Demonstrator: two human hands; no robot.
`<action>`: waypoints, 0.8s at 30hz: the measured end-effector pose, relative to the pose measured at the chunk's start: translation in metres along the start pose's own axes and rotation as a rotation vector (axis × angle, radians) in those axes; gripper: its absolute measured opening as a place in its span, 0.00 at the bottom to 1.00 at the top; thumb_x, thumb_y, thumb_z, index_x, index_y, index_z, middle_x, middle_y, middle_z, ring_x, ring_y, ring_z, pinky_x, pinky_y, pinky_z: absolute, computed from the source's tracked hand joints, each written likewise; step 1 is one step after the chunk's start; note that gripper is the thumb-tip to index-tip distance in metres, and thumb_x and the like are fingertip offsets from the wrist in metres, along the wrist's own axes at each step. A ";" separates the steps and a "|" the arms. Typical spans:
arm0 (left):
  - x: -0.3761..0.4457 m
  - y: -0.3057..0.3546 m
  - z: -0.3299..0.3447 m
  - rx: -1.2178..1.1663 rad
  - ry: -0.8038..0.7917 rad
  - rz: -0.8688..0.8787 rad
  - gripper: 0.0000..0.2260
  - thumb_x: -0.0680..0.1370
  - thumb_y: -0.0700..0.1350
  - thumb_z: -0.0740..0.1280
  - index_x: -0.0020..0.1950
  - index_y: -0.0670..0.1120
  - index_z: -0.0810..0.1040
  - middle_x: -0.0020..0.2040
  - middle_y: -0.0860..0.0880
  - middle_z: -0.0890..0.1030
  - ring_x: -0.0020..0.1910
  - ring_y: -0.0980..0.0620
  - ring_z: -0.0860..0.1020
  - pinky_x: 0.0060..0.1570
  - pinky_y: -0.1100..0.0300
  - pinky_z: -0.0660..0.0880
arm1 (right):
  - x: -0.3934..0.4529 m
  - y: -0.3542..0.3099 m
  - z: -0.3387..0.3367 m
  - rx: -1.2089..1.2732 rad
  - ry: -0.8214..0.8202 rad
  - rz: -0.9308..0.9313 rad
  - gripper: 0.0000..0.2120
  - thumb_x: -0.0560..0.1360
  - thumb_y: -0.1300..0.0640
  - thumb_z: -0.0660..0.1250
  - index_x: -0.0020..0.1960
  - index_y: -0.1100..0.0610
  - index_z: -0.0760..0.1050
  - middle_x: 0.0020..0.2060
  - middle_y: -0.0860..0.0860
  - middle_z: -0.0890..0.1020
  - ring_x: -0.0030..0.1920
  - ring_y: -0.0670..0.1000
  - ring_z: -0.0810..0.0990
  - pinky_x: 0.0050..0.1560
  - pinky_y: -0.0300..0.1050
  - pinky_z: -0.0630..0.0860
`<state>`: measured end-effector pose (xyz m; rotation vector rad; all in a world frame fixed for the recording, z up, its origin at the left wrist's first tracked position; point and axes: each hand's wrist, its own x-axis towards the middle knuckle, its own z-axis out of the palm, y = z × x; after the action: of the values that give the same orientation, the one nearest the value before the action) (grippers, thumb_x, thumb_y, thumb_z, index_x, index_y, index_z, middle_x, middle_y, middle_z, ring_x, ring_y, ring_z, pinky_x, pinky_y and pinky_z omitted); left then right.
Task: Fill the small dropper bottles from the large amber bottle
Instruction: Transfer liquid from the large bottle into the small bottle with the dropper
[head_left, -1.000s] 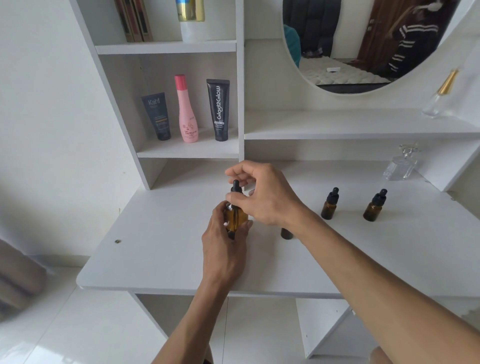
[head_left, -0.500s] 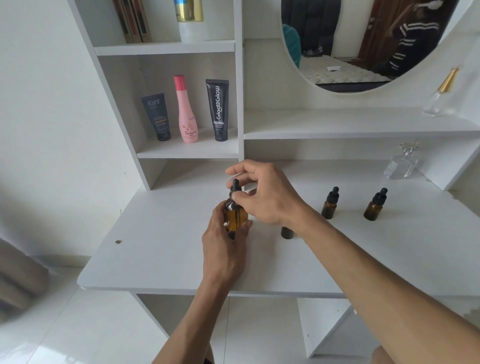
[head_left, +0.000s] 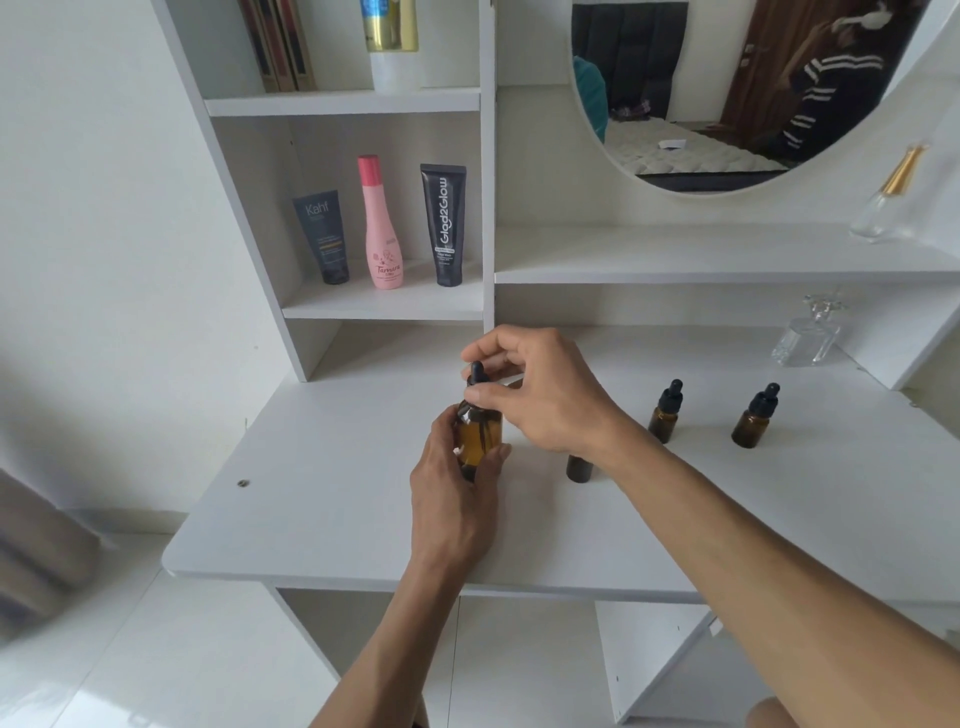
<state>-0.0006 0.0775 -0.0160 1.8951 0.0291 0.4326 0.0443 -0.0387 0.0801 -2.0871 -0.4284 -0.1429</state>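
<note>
The large amber bottle (head_left: 479, 435) stands upright on the white dressing table (head_left: 332, 509), left of centre. My left hand (head_left: 451, 499) grips its body from the near side. My right hand (head_left: 540, 397) pinches its black dropper cap (head_left: 476, 375) from the right. Just right of my hands a small amber bottle (head_left: 579, 467) stands with its top hidden behind my right wrist. Two more small dropper bottles with black caps stand further right, one (head_left: 665, 413) in the middle, the other (head_left: 753, 418) nearest the right side.
A clear glass perfume bottle (head_left: 808, 340) stands at the back right, and another with a gold cap (head_left: 888, 200) on the shelf above. Three cosmetic containers (head_left: 387, 228) stand in the left cubby. A round mirror (head_left: 727, 93) hangs above.
Hardly anything differs: both hands stay on the large amber bottle, with only a slight shift of my right fingers on the cap.
</note>
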 end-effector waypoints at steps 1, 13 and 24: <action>0.000 -0.001 0.000 -0.003 0.002 0.002 0.19 0.77 0.46 0.71 0.66 0.54 0.70 0.51 0.61 0.78 0.44 0.66 0.78 0.45 0.64 0.77 | 0.000 0.000 0.000 0.004 -0.009 -0.001 0.13 0.72 0.62 0.76 0.54 0.52 0.81 0.47 0.50 0.85 0.49 0.46 0.84 0.52 0.44 0.82; 0.000 -0.001 0.000 0.012 -0.007 0.007 0.19 0.78 0.45 0.71 0.66 0.54 0.70 0.49 0.63 0.77 0.42 0.73 0.75 0.41 0.76 0.71 | -0.002 -0.008 -0.004 -0.083 -0.022 0.006 0.14 0.72 0.59 0.74 0.58 0.52 0.80 0.49 0.45 0.84 0.50 0.43 0.83 0.50 0.34 0.78; 0.000 -0.002 0.000 0.020 -0.002 0.021 0.18 0.77 0.44 0.71 0.63 0.57 0.69 0.49 0.66 0.75 0.44 0.75 0.75 0.41 0.78 0.70 | 0.002 -0.005 -0.003 0.039 -0.004 -0.010 0.11 0.71 0.63 0.76 0.52 0.55 0.81 0.45 0.51 0.85 0.42 0.47 0.83 0.53 0.48 0.83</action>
<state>0.0001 0.0780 -0.0174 1.9174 0.0119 0.4465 0.0443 -0.0383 0.0863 -2.0477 -0.4403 -0.1352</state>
